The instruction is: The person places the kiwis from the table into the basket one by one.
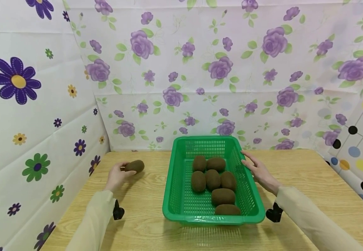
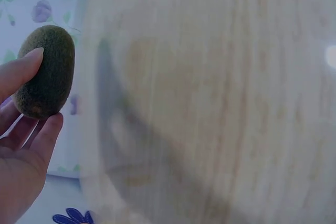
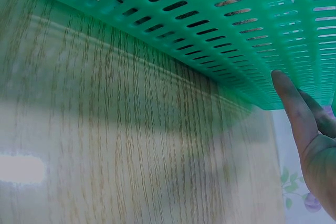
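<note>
In the head view my left hand (image 1: pixel 119 177) holds a brown fuzzy kiwi (image 1: pixel 135 166) over the left part of the table. The left wrist view shows the thumb on one side of this kiwi (image 2: pixel 48 72) and fingertips at its lower end. A green plastic basket (image 1: pixel 167 181) with slotted walls stands in the middle, and several kiwis (image 1: pixel 213 179) lie in it, mostly toward its right side. My right hand (image 1: pixel 260 171) touches the basket's right rim with extended fingers. Seen from the right wrist, a fingertip (image 3: pixel 278 80) rests against the slotted outer wall.
The wooden table (image 1: pixel 147 223) extends to both sides of the basket. Behind it hangs a white curtain (image 1: pixel 181 69) with purple flowers. Another flowered sheet (image 1: pixel 37 132) closes off the left side, and a dotted sheet (image 1: pixel 357 150) the right.
</note>
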`<control>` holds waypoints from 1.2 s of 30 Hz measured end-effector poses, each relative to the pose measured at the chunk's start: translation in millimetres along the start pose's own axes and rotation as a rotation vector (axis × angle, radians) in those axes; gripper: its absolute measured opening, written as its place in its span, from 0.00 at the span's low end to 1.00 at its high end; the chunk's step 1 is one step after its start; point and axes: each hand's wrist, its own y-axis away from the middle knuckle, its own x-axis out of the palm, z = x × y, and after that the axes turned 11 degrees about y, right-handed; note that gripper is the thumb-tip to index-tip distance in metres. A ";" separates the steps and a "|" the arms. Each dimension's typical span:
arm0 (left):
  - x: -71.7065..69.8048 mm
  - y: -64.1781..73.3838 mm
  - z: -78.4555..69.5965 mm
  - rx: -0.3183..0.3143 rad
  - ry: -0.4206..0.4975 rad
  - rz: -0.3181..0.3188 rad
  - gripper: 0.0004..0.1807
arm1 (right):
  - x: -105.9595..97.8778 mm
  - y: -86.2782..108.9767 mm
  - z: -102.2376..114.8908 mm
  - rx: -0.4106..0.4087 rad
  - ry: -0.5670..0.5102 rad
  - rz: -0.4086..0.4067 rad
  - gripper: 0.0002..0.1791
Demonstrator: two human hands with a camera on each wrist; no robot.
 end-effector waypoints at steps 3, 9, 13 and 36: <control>0.6 -1.2 -8.2 0.005 0.003 0.031 0.31 | -0.9 -0.3 -1.1 0.001 0.009 0.000 0.33; 4.7 -3.8 -24.8 0.010 0.023 0.105 0.31 | -1.6 -0.5 -2.3 -0.006 0.020 0.010 0.33; 9.4 -4.4 -38.1 0.016 0.051 0.149 0.31 | -1.4 -0.2 -1.8 -0.002 0.021 0.008 0.33; 46.4 6.3 -117.7 0.106 0.154 0.398 0.27 | -1.1 -2.0 -1.1 -0.001 -0.004 0.012 0.35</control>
